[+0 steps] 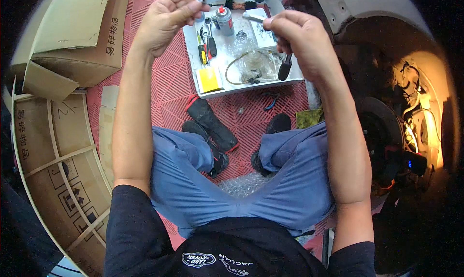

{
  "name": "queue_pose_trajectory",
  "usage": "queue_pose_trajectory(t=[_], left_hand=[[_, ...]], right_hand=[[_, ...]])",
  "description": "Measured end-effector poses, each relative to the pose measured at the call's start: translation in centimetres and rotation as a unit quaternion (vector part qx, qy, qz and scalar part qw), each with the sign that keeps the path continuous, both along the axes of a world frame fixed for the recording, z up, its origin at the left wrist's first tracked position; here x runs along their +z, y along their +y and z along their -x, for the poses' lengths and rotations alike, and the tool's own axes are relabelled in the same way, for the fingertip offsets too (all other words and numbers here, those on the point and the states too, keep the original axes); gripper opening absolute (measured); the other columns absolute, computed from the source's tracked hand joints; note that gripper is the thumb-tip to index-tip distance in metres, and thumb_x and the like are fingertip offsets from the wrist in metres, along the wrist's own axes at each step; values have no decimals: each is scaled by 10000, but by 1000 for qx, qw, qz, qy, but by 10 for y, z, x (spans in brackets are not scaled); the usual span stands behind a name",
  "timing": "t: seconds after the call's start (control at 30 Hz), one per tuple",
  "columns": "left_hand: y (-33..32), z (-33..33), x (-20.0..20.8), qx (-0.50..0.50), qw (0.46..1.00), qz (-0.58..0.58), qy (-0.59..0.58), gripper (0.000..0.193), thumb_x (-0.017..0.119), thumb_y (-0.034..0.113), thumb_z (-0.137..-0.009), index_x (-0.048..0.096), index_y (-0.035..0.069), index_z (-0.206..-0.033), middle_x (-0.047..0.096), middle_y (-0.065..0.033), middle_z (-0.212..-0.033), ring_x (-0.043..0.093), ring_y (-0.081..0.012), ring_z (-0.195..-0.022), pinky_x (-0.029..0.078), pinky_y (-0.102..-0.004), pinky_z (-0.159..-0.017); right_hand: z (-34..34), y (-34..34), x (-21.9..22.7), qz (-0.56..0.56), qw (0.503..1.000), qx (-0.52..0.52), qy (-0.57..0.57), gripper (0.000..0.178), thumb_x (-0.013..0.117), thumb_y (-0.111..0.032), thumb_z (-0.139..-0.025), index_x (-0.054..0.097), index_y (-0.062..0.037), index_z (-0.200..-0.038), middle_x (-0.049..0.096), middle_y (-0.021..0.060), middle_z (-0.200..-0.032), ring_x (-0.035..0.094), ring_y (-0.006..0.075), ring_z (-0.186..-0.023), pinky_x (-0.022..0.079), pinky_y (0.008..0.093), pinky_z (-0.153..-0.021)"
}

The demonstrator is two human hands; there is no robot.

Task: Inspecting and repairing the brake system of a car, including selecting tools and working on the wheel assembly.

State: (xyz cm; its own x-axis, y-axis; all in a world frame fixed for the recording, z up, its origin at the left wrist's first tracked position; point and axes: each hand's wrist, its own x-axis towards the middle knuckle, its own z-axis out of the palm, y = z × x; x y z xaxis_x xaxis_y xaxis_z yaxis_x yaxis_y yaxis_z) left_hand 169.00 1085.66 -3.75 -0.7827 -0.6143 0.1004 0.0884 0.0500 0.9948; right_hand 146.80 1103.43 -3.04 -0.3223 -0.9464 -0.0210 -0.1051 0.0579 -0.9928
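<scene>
Over the far left of the white tray, my left hand pinches a small silver metal piece, which looks like a socket, between thumb and fingertips. My right hand is closed around a silver metal tool; its rounded end sticks out past my thumb toward the left. Below those fingers a black tool handle shows. I cannot tell if it belongs to the same tool. Fingers of my right hand hide the tool's middle. The two hands are apart, both raised.
The tray holds a spray can, hand tools, a yellow card and a clear plastic bag. Cardboard boxes stand at left. A lit vehicle wheel well is at right. A black-red item lies by my feet.
</scene>
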Motion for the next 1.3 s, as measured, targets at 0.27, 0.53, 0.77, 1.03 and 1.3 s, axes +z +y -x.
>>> queue_pose_trajectory(t=[0.27, 0.53, 0.77, 1.03, 1.3], left_hand=[[23, 18, -2, -18, 990, 122, -71, 278, 694, 137, -902, 696, 9, -1149, 695, -42, -962, 608, -82, -808, 520, -219, -739], [24, 15, -4, -52, 992, 90, -73, 287, 620, 221, -970, 691, 22, -1164, 665, 10, -848, 570, -33, -729, 458, -173, -624], [29, 22, 0, -50, 990, 100, -81, 310, 611, 260, -975, 689, 38, -1177, 647, 28, -819, 536, -21, -694, 420, -173, -595], [45, 31, 2, -17, 993, 110, -22, 266, 631, 195, -960, 700, 26, -1154, 670, -3, -793, 561, -41, -679, 447, -193, -603], [59, 34, -40, -40, 989, 10, -142, 256, 625, 205, -963, 706, 21, -1121, 674, -6, -839, 600, -59, -709, 475, -209, -618]], right_hand=[[-21, 1, 6, 16, 999, 28, 1, 227, 666, -239, -882, 696, -15, -875, 529, -35, -640, 461, 41, -579, 369, 219, -549], [-19, 0, -2, 53, 995, 38, 77, 251, 678, -244, -888, 698, 5, -870, 579, -11, -671, 510, 54, -613, 396, 225, -556], [-12, 3, 6, 73, 985, 41, 148, 256, 691, -233, -879, 700, 22, -859, 662, 41, -744, 583, 79, -700, 462, 253, -631], [-2, 10, 12, 44, 993, 40, 101, 252, 686, -236, -877, 698, 15, -851, 665, 35, -740, 584, 66, -712, 462, 247, -640], [-36, 23, -28, -59, 996, -35, 55, 293, 681, -253, -856, 680, 39, -830, 645, 72, -690, 584, 111, -655, 465, 294, -589]])
